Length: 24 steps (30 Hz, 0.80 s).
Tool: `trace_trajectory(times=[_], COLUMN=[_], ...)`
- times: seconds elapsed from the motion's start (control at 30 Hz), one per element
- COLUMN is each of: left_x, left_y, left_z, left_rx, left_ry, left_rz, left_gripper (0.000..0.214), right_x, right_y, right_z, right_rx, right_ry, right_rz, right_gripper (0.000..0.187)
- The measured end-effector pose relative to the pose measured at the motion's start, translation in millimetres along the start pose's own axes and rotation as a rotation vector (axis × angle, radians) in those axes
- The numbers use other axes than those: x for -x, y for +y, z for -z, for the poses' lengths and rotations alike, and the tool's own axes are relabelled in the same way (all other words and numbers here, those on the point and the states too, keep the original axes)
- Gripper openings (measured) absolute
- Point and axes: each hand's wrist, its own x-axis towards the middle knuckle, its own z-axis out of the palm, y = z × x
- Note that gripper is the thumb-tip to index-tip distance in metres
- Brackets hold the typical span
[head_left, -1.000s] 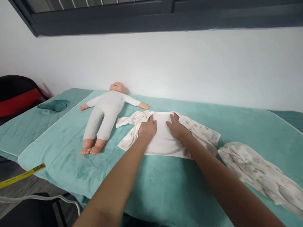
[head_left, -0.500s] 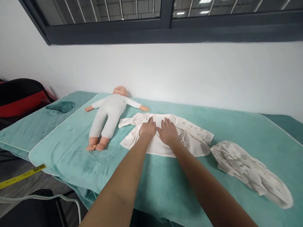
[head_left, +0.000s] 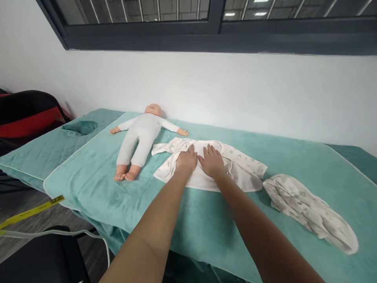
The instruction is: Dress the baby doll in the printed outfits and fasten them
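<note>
A white baby top (head_left: 203,182) with small printed figures lies spread open on the green bed cover (head_left: 126,212). My left hand (head_left: 187,160) rests on the cloth left of its middle, fingers stretched out and partly over a fold. Beside it, my right hand (head_left: 211,160) presses flat on the same garment with its fingers spread. A baby doll (head_left: 141,135) in a white bodysuit lies on its back to the left, arms out, apart from both hands. To the right is a crumpled white printed cloth (head_left: 309,212), untouched.
A white wall (head_left: 206,90) with a dark window frame (head_left: 141,42) stands behind the bed. At left are a red and black chair (head_left: 32,118), a yellow strip (head_left: 32,211) and a pale cable (head_left: 55,232). A black seat (head_left: 44,255) stands at the lower left.
The view has shifted slightly, so the doll sits a little further right and higher. Both hands stay flat on the baby top, with little visible movement on the cloth.
</note>
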Motion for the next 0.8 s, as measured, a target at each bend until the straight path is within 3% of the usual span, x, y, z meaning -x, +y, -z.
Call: trace_trajectory(times=[0.37, 0.8], left_x=[45.6, 56.8], left_y=[2.2, 1.6], left_z=[-7.8, -11.7], left_rx=[-0.045, -0.068], left_ry=[0.121, 0.165], left_rz=[-0.007, -0.014], left_gripper=[0.055, 0.052], right_x=[14.0, 41.3], right_y=[-3.5, -15.4], right_z=[0.7, 5.9], right_rx=[0.019, 0.055], right_ry=[-0.007, 0.0], right_rz=[0.053, 0.102], right_gripper=[0.064, 0.057])
